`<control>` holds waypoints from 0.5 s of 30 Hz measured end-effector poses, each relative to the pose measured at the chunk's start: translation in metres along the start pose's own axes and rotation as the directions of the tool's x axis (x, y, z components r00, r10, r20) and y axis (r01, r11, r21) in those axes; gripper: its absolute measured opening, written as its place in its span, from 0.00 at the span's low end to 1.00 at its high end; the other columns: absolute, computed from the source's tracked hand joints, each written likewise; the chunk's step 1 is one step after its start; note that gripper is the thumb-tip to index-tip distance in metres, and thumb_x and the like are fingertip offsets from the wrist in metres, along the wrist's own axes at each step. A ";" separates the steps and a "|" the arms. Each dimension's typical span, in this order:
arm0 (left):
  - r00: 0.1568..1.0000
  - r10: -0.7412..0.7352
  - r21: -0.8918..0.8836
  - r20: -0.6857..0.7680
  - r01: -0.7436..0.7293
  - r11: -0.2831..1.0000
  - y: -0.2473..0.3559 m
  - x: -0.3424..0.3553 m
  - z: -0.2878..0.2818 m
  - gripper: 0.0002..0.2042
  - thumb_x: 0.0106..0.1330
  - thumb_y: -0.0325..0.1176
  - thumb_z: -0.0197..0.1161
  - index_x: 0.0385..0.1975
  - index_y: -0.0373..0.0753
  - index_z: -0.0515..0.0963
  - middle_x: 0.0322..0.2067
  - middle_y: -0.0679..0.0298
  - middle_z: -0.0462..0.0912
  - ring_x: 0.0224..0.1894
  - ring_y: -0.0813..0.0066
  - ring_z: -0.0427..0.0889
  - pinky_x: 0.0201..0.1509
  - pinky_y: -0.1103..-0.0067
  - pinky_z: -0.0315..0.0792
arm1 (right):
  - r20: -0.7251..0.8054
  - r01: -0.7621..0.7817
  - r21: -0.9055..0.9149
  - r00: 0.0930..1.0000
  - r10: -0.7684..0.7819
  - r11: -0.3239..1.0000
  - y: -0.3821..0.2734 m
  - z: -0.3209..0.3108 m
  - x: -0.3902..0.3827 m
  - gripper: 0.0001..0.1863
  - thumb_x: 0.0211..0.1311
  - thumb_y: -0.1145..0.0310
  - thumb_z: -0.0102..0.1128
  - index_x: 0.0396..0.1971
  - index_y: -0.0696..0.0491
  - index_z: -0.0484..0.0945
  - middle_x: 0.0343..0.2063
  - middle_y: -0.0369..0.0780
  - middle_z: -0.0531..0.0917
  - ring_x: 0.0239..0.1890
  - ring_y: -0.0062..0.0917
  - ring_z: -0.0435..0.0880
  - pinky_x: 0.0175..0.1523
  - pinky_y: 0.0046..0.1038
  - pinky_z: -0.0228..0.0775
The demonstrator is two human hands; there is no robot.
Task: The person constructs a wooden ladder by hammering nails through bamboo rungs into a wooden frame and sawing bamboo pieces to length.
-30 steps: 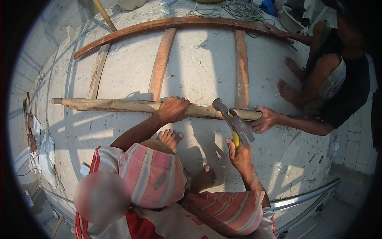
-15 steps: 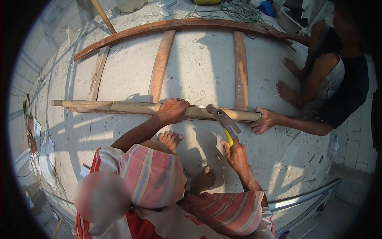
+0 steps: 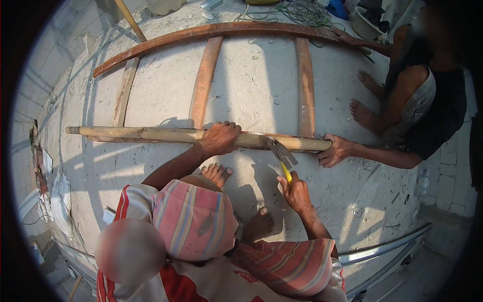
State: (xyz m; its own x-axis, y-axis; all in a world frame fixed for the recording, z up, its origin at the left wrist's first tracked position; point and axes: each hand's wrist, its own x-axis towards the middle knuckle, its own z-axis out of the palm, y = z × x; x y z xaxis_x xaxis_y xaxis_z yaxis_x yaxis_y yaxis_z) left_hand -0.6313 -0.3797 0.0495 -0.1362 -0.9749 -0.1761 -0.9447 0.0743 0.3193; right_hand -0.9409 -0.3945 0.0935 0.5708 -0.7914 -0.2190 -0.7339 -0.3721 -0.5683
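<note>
My left hand [image 3: 220, 137] is closed around a long pale bamboo pole [image 3: 168, 133], which lies along the near reddish wooden beam [image 3: 103, 139] of a ladder-like frame. In my right hand [image 3: 294, 189] is a hammer [image 3: 284, 153] with a yellow handle; its metal head is at the pole, just right of my left hand, though I cannot tell if it touches. A co-worker's hand [image 3: 333, 150] grips the pole's right end. The frame also has a curved far beam [image 3: 183, 35] and crosspieces [image 3: 206, 80] on the pale, dusty floor [image 3: 251, 90].
A co-worker [image 3: 422, 100] crouches at the right, another hand on the far beam. Behind the frame are coiled green hose or cable [image 3: 302, 14], a tub [image 3: 366, 24] and a leaning pole [image 3: 131, 20]. Scraps [image 3: 55, 186] lie left, metal lengths [image 3: 382, 244] lower right.
The hammer's head has come down to the bamboo pole, and my right hand has shifted slightly left. My left hand and the co-worker's hold on the pole look almost unchanged.
</note>
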 end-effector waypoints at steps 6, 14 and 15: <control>0.998 -0.053 0.046 -0.025 0.054 0.997 -0.020 -0.031 -0.004 0.18 0.50 0.37 0.70 0.37 0.36 0.74 0.34 0.55 0.79 0.42 0.57 0.79 0.46 0.64 0.73 | -0.296 0.129 0.399 0.955 -0.005 0.908 -0.060 -0.060 0.005 0.21 0.67 0.54 0.57 0.35 0.60 0.70 0.18 0.43 0.76 0.17 0.33 0.76 0.23 0.30 0.67; 0.998 0.060 0.009 0.001 -0.060 0.998 0.000 -0.004 0.005 0.16 0.53 0.33 0.66 0.37 0.31 0.74 0.34 0.51 0.80 0.42 0.55 0.80 0.47 0.65 0.74 | 0.102 -0.036 -0.106 0.994 0.047 0.994 0.001 -0.008 -0.003 0.19 0.66 0.58 0.58 0.29 0.61 0.68 0.18 0.48 0.77 0.19 0.38 0.79 0.24 0.33 0.70; 0.999 0.051 0.019 0.013 -0.051 0.999 0.000 -0.019 0.019 0.16 0.52 0.34 0.67 0.37 0.32 0.74 0.34 0.52 0.79 0.42 0.56 0.80 0.47 0.65 0.74 | 0.115 -0.001 -0.076 0.993 0.010 0.997 -0.010 -0.001 -0.005 0.19 0.66 0.58 0.58 0.29 0.61 0.68 0.18 0.48 0.77 0.19 0.38 0.79 0.24 0.33 0.70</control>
State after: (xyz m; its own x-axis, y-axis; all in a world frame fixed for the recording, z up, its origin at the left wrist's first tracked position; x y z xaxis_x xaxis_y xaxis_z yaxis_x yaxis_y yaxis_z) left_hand -0.6340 -0.3574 0.0348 -0.1877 -0.9671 -0.1717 -0.9421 0.1278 0.3101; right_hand -0.9368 -0.3877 0.1008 0.6017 -0.7343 -0.3142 -0.7606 -0.4068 -0.5060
